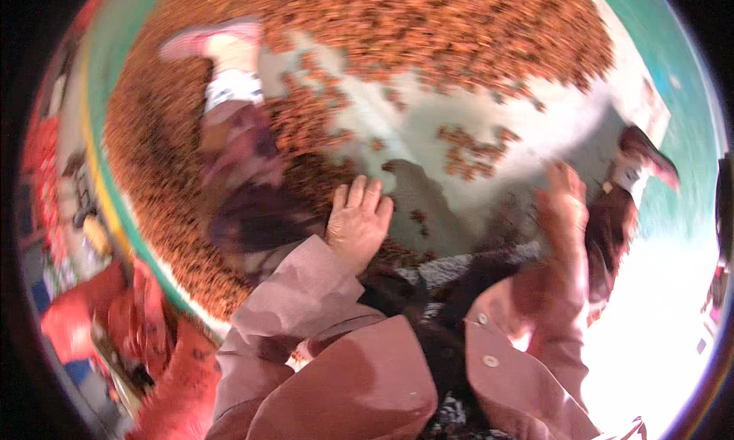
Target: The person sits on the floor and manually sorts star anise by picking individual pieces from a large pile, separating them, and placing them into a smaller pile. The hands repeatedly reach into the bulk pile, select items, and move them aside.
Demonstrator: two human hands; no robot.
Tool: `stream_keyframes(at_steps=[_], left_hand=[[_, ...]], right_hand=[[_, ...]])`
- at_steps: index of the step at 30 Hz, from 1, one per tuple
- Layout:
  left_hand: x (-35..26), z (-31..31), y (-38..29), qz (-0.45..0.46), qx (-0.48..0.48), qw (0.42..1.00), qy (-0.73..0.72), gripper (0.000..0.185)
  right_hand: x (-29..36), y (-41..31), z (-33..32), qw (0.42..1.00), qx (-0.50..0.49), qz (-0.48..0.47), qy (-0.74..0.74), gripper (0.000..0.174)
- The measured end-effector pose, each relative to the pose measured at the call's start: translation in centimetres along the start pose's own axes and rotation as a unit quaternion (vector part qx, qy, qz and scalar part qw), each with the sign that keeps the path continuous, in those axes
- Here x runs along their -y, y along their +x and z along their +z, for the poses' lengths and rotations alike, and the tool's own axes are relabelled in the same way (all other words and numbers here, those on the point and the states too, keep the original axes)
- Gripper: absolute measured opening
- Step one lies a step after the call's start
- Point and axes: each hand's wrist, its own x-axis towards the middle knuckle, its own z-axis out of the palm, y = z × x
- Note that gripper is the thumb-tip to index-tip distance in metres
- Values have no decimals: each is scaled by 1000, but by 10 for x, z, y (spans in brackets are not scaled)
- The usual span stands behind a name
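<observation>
My left hand (360, 222) is palm down with its fingers spread, beside a small heap of reddish-brown star anise (307, 116). Nothing shows in its grasp, though its palm is hidden. My right hand (565, 208) hangs blurred near my right leg (610, 228); its palm and any contents cannot be made out. Between the hands lies a pale sheet (413, 130) with a small cluster of star anise (473, 150) and a few loose pieces (420, 219) on it.
A large spread of star anise (447, 27) covers the far side and continues down the left. My left leg (238, 136) stretches across it, ending in a pink shoe (189, 43). Red woven sacks (183, 377) lie beyond the yellow-edged green floor (659, 44). Strong glare whitens the lower right.
</observation>
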Motion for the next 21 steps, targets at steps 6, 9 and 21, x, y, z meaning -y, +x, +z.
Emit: stream_keyframes(at_steps=[6, 9, 21], left_hand=[[-30, 40, 54, 210, 269, 939, -39, 27], [14, 29, 41, 78, 302, 946, 85, 21], [-45, -14, 86, -79, 71, 597, -795, 9]], right_hand=[[62, 29, 43, 969, -126, -32, 212, 35], [77, 60, 36, 984, -99, -76, 128, 19], [50, 4, 4, 885, -109, -278, 356, 12]])
